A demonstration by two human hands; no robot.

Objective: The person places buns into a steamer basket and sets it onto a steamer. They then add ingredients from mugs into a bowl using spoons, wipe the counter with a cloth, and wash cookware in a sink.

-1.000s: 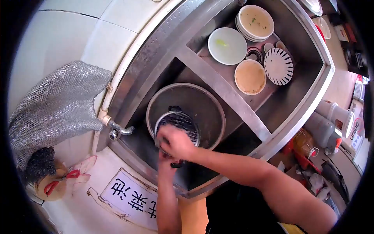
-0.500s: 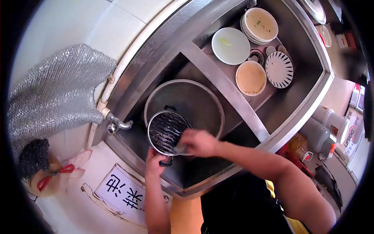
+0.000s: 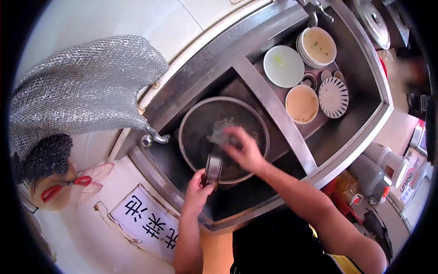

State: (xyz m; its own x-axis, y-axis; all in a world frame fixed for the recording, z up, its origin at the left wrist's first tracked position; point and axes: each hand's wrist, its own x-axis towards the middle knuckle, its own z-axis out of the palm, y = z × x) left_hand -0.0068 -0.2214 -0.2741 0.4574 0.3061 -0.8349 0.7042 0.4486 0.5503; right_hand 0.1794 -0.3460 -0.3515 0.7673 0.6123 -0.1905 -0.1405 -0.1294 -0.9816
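Note:
My left hand (image 3: 199, 186) grips a small metal pot (image 3: 214, 168) by its side, at the near rim of a large round basin (image 3: 186, 114). The pot is tipped on its side, so its inside hardly shows. Over the basin, my right hand (image 3: 242, 148) has its fingers bent round a pale greyish scrubber (image 3: 222, 131), blurred by motion. The basin sits in the left sink compartment, with dark water in it.
Stacked bowls (image 3: 318, 47), a pale green bowl (image 3: 284, 66), a tan-filled bowl (image 3: 301, 104) and a striped dish (image 3: 333, 97) stand in the right compartment. A metal divider (image 3: 273, 109) separates the compartments. Near the left rim are a faucet (image 3: 157, 136) and silvery mesh (image 3: 91, 86).
The pot has turned from facing up to lying on edge in my left hand. My right hand has moved from the pot's inside up over the basin. The view has shifted.

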